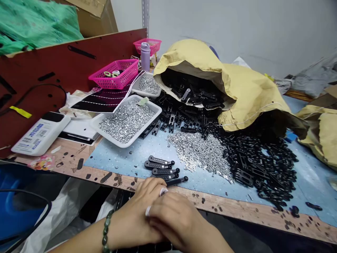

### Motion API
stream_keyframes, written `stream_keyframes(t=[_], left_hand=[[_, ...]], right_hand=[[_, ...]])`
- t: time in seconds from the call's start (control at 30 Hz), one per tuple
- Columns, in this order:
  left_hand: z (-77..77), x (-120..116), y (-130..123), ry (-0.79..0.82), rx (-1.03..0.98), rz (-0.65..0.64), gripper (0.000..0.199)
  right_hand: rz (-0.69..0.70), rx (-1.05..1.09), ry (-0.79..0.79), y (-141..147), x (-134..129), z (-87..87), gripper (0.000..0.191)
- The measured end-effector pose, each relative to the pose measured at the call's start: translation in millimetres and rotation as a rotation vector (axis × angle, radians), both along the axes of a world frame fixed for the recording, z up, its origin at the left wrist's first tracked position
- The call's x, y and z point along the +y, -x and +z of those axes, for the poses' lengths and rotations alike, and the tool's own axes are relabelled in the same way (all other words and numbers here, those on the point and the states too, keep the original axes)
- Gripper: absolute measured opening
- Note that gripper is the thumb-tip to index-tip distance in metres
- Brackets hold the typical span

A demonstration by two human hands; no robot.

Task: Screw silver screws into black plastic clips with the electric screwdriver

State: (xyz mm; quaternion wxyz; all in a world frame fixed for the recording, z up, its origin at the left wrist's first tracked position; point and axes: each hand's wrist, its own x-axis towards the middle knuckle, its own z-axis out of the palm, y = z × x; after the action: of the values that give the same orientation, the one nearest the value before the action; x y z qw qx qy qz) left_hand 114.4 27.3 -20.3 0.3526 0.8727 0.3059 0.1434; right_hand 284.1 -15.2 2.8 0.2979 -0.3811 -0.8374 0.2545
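Our left hand (pixel 135 216) and right hand (pixel 180 218) press together; whether they hold anything, we cannot tell. On the bench (pixel 223 205) at twelve o'clock, black links (pixel 165 172) lie nine-to-three, nearer our left. At eleven, a white tray (pixel 123 144) holds metal bits (pixel 126 119); at one, a yellow sack (pixel 195 52), black parts (pixel 207 95).

Here's the desk (pixel 223 205), its near edge wood-grained and scuffed, and matt black plastic arms (pixel 163 172) lie on it. Bright metal screws (pixel 210 151) glint in their heap! Towards the far side, crinkled yellow paper sacks (pixel 195 52), dull and rough; to the left, smooth white plastic trays (pixel 118 142) and glossy pink plastic baskets (pixel 113 83). Far left, crumpled green plastic sheeting (pixel 44 23) with a faint sheen.
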Motion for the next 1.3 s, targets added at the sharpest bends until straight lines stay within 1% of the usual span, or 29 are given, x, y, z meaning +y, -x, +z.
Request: stream_keyframes(t=[0.03, 0.07, 0.13, 0.17, 0.23, 0.27, 0.3, 0.33, 0.4, 0.47, 0.57, 0.67, 0.8, 0.93, 1.03, 1.07, 1.1, 1.17, 1.2, 1.23, 1.3], left_hand=[[0.9, -1, 2, 0.030, -0.015, 0.013, 0.060], [1.8, -2, 5, 0.055, -0.032, 0.042, 0.067], [3.1, -1, 15, 0.075, -0.075, 0.130, 0.080], [2.9, 0, 21, 0.064, -0.090, 0.182, 0.080], [-0.4, 4, 32, -0.014, -0.082, 0.261, 0.066], [-3.6, 5, 36, -0.080, -0.056, 0.274, 0.057], [-7.6, 6, 39, -0.159, -0.016, 0.264, 0.049], [-11.9, 7, 40, -0.242, 0.030, 0.237, 0.045], [-19.7, 6, 38, -0.387, 0.094, 0.185, 0.042], [-24.3, 4, 33, -0.470, 0.104, 0.183, 0.040], [-24.7, 2, 28, -0.512, 0.077, 0.200, 0.037], [-22.4, 2, 29, -0.519, 0.073, 0.186, 0.037], [-23.1, 2, 33, -0.498, 0.104, 0.169, 0.041], [-26.2, 2, 32, -0.478, 0.148, 0.123, 0.050], [-25.8, 2, 28, -0.477, 0.153, 0.134, 0.054], [-25.1, 1, 27, -0.481, 0.144, 0.147, 0.053], [-24.3, 1, 25, -0.486, 0.130, 0.162, 0.051], [-23.0, 0, 23, -0.499, 0.098, 0.193, 0.048], [-22.9, 0, 22, -0.504, 0.086, 0.207, 0.046], [-23.1, -1, 21, -0.509, 0.077, 0.217, 0.045], [-24.8, -1, 20, -0.517, 0.074, 0.227, 0.043]], right_hand=[[0.022, 0.021, 0.004, 6, -1, 0.5, 0.012], [0.006, 0.054, 0.030, 9, -1, -0.9, 0.011], [-0.113, 0.152, 0.132, 8, 1, -8.4, 0.010], [-0.214, 0.207, 0.203, 5, 4, -13.7, 0.009], [-0.448, 0.314, 0.358, -3, 11, -25.3, 0.011], [-0.544, 0.355, 0.431, -7, 16, -30.9, 0.013], [-0.607, 0.384, 0.494, -9, 21, -36.1, 0.015], [-0.634, 0.400, 0.538, -10, 26, -40.4, 0.017], [-0.638, 0.396, 0.568, -7, 35, -46.1, 0.017], [-0.648, 0.357, 0.567, -2, 40, -47.8, 0.016], [-0.656, 0.277, 0.567, 2, 44, -46.4, 0.016], [-0.648, 0.235, 0.575, 2, 44, -45.2, 0.018], [-0.673, 0.159, 0.528, 3, 44, -45.6, 0.016], [-0.664, 0.016, 0.458, 6, 46, -46.0, 0.013], [-0.685, -0.122, 0.392, 6, 48, -43.9, 0.004], [-0.691, -0.169, 0.371, 5, 48, -42.4, 0.003], [-0.701, -0.220, 0.344, 5, 47, -40.7, 0.007], [-0.739, -0.326, 0.249, 4, 42, -37.9, 0.015], [-0.749, -0.364, 0.171, 4, 38, -37.4, 0.017], [-0.736, -0.388, 0.080, 6, 33, -37.8, 0.019], [-0.650, -0.397, -0.095, 10, 23, -40.7, 0.022]])
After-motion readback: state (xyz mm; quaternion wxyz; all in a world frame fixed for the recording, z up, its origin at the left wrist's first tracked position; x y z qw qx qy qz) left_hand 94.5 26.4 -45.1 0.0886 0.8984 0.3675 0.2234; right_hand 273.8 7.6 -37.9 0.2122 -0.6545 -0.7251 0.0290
